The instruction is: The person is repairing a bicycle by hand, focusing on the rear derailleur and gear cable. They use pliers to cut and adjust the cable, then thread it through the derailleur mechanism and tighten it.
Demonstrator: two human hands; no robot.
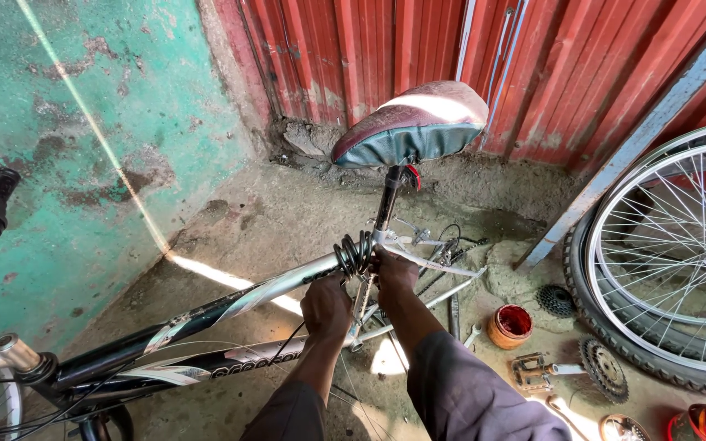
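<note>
Spoked wheels w/ tyres [680,261] are leaned at a red corrugated wall [451,49]. Orange tub [509,325], sprockets [604,369], pedal [531,371] are scattered on dirt floor; green wall [59,163] opp.

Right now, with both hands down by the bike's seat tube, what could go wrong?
The left hand and right hand work close to the chain, so fingers might get pinched. The bicycle shows no stand and could tip. Loose wrenches and a sprocket on the ground could trip someone.
</note>
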